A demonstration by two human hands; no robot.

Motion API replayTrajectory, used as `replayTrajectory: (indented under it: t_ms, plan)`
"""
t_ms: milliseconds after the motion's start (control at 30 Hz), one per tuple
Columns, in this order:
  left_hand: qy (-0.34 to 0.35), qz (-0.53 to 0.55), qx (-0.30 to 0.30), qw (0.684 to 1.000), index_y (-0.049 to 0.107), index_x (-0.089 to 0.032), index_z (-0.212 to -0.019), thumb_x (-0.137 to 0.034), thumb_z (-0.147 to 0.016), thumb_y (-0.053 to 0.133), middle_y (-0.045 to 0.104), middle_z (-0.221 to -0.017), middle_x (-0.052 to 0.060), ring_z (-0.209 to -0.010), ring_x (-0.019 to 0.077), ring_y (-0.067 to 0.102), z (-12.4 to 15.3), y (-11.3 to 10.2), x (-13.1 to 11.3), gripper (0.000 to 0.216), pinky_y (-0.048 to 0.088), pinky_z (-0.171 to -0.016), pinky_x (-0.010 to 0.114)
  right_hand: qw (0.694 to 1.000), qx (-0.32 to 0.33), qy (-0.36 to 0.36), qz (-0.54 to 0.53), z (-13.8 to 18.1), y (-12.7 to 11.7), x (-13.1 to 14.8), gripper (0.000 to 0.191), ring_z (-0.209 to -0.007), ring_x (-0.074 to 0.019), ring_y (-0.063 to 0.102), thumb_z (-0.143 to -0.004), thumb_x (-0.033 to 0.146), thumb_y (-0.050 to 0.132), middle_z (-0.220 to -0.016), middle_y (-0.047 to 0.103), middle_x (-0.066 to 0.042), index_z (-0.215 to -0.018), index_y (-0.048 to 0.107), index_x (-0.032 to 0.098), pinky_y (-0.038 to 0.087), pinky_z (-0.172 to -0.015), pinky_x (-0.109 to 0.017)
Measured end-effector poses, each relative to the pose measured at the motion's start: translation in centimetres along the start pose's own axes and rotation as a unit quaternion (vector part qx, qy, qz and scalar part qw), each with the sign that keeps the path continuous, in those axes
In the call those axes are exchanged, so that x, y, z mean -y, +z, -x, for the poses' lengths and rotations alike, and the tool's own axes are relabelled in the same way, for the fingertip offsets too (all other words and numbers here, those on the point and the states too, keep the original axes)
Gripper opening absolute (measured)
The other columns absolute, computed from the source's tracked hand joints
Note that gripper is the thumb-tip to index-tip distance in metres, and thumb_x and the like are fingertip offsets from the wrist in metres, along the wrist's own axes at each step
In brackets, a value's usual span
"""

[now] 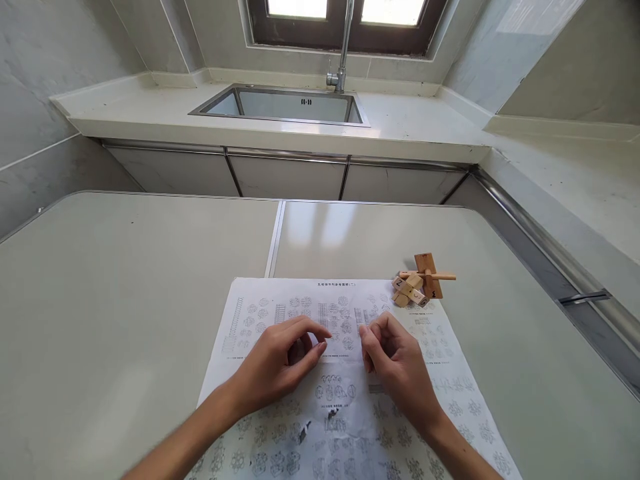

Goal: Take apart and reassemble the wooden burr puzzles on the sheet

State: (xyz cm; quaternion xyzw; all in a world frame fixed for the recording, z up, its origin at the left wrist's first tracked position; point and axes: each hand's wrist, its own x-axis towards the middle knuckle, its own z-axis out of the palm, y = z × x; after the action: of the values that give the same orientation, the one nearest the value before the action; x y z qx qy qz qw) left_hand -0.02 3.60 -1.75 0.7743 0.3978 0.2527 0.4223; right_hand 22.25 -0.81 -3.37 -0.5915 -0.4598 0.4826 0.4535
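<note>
A large printed sheet [350, 373] full of small line diagrams lies on the table, creased and with two torn spots near its lower middle. Over its left half rests my left hand [290, 353], fingers bent and thumb a little apart from them, with nothing between. To the right, my right hand [393, 353] is loosely curled, thumb against the index finger, and no object shows in it. A small wooden interlocking puzzle [420, 283] of notched blocks, a flat plate and a round stick sits at the sheet's upper right corner, just beyond my right hand and not touched.
The pale table [125, 300] has a seam down its middle. Beyond it stands a counter [400, 123] with a steel sink [280, 101] and a faucet [340, 73] under a window. Another counter [575, 173] runs along the right side.
</note>
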Motion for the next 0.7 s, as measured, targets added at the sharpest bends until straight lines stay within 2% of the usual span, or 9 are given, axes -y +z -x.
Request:
replayTrajectory:
  t_ms: [700]
  plan:
    - [0.002,0.000,0.000,1.000,0.070,-0.021,-0.109,-0.023,-0.104,0.059,0.073,-0.093,0.003,-0.068,0.0117,0.062,-0.05,-0.04,-0.24,0.012,0.050,-0.062,0.023,1.000,0.003,0.003,-0.006,0.02,0.00,0.01,0.046,-0.051,-0.0129,0.045,-0.100,0.057,0.064,-0.058,0.051,0.005,-0.073,0.043,0.025,0.040,-0.050,-0.026]
